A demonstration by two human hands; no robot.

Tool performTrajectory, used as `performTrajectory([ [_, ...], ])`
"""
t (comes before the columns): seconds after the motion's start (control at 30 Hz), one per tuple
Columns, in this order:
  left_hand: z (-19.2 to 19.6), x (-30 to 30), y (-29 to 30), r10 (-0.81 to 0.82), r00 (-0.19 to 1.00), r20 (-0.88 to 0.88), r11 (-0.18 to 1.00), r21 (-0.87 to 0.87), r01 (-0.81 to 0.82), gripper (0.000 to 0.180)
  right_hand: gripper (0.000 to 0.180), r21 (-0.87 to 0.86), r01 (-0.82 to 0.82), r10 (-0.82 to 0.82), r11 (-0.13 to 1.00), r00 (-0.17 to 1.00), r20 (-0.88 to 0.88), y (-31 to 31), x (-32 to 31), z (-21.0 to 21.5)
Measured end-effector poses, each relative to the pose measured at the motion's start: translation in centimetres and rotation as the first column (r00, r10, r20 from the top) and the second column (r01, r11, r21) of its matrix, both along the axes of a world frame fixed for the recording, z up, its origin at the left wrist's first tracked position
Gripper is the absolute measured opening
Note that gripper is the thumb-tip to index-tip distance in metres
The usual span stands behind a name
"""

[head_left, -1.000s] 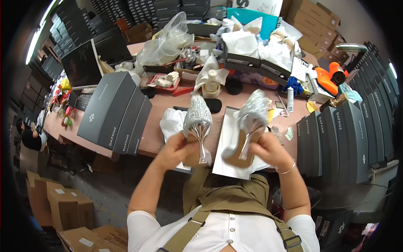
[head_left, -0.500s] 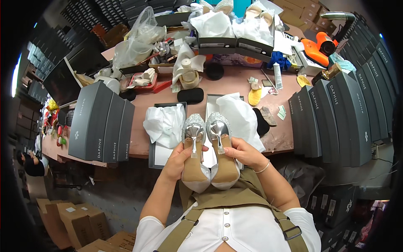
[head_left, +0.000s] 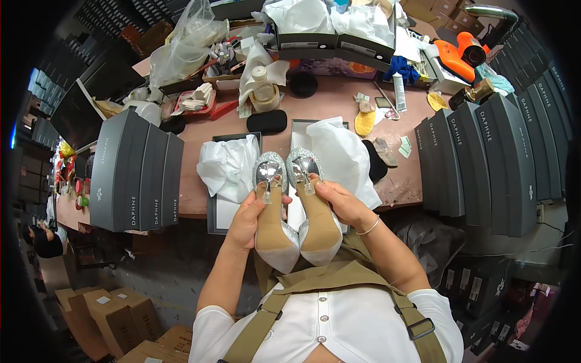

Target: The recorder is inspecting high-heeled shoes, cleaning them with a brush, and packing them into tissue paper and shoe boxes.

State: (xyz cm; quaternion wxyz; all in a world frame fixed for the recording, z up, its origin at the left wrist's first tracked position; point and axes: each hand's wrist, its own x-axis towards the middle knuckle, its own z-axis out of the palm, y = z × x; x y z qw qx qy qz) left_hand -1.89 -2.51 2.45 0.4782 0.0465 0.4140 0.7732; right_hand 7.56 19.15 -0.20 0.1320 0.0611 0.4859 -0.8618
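Two glittery silver high-heeled shoes are held side by side over the table's front edge, tan soles facing up and pointed toes toward me. My left hand (head_left: pixel 247 219) grips the left high-heeled shoe (head_left: pixel 275 242) along its side, near the heel. Fingers of my right hand (head_left: pixel 340 202) are closed round the right high-heeled shoe (head_left: pixel 321 233), the thumb by its slim clear-tipped heel. Beyond the shoes lies an open grey shoebox (head_left: pixel 219 209) with crumpled white tissue paper (head_left: pixel 229 166) on it. More tissue paper (head_left: pixel 342 157) spills over the box part to the right.
Grey shoeboxes stand upright at left (head_left: pixel 130 172) and right (head_left: pixel 478 157). A black pad (head_left: pixel 267 121), a bottle (head_left: pixel 261 85), a yellow sponge (head_left: pixel 364 123) and a tube (head_left: pixel 399 92) lie farther back. An orange hot-air tool (head_left: pixel 457 63) sits at the far right.
The view has shifted a little. Both shoes are still in my hands, now tilted slightly, with the soles showing more fully and the right shoe angled.
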Motion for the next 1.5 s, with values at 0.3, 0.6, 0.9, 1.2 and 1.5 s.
performTrajectory([
  [0.3,1.8,-3.3,-1.2,0.027,0.99,-0.14,0.997,-0.074,-0.038,0.032,0.028,0.516,0.324,-0.215,0.793,0.941,-0.259,0.4,0.5,5.9],
  [0.6,0.2,-5.3,-1.6,0.242,0.939,-0.244,0.959,-0.086,-0.27,0.053,0.033,0.631,0.771,0.225,0.091,0.601,-0.767,-0.2,1.2,7.7],
  [0.9,-2.6,1.2,1.2,0.407,0.874,0.267,0.893,0.085,-0.442,0.037,0.052,0.831,0.38,0.126,0.407,0.877,-0.463,-1.6,2.4,3.4],
  [1.2,0.1,1.6,5.5,0.409,0.704,-0.58,0.878,0.04,-0.477,0.057,0.098,0.684,-0.058,0.301,0.727,0.922,-0.242,-1.3,5.4,3.8],
  [1.5,1.8,3.7,13.3,-0.452,-0.263,-0.852,0.883,-0.47,0.005,0.038,0.111,-0.027,0.562,-0.561,0.827,0.819,-0.124,8.1,17.8,3.2],
])
